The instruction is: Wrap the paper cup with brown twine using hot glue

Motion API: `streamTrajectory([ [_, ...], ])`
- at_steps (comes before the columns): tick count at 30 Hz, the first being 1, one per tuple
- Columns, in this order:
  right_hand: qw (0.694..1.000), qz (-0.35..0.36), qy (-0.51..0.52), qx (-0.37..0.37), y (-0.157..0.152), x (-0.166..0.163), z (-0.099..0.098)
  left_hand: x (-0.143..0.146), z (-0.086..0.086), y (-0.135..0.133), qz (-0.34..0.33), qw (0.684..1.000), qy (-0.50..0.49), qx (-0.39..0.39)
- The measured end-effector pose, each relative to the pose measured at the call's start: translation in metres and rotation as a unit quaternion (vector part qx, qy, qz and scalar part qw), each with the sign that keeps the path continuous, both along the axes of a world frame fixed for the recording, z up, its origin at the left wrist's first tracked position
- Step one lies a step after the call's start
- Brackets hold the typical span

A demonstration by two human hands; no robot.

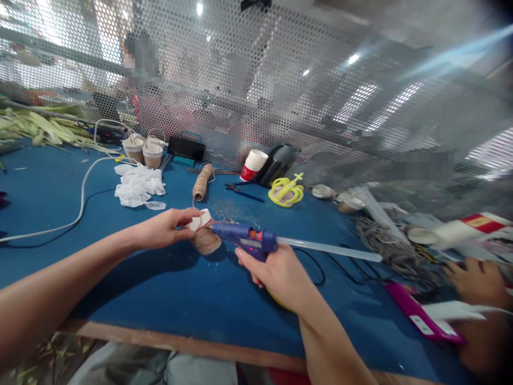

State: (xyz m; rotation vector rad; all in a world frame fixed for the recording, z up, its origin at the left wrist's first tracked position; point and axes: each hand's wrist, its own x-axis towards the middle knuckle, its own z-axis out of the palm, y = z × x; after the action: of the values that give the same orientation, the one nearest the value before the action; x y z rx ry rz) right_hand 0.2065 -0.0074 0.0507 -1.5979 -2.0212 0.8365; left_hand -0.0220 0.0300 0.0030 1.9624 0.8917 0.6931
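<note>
My right hand [276, 272] grips a blue glue gun [244, 238] with a clear glue stick [332, 248] sticking out of its back. The nozzle points left at a paper cup partly wrapped in brown twine [205, 238]. My left hand [168, 227] pinches that cup by its white and red rim and holds it on its side just above the blue table [120, 267]. A thin strand of twine runs from the cup up to a twine spool [201, 183] lying further back.
Behind lie crumpled white plastic [138, 187], two twine-wrapped cups [143, 149], a stack of paper cups [253, 164], a yellow crown [286, 192], pliers [240, 190] and a white cable [80, 198]. Another person's hand [476, 280] rests at the right by a magenta object [420, 315]. A perforated screen [280, 80] closes the back.
</note>
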Motion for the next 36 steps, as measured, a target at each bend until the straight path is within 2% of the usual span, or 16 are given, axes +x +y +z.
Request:
streamTrajectory([
  [10, 0.999, 0.015, 0.002, 0.035, -0.004, -0.002, -0.008, 0.001, 0.001, -0.001, 0.005, 1.000, -0.008, -0.014],
  [17, 1.000, -0.006, -0.005, 0.014, 0.005, 0.004, -0.002, -0.001, -0.001, 0.000, 0.008, 1.000, 0.010, -0.003],
  [26, 0.999, -0.048, 0.000, -0.002, 0.013, 0.005, -0.003, -0.002, -0.003, 0.001, 0.005, 1.000, 0.013, -0.002],
  [36, 0.998, -0.034, 0.055, -0.027, 0.023, 0.011, -0.010, -0.002, -0.004, 0.001, 0.016, 1.000, 0.005, -0.001],
])
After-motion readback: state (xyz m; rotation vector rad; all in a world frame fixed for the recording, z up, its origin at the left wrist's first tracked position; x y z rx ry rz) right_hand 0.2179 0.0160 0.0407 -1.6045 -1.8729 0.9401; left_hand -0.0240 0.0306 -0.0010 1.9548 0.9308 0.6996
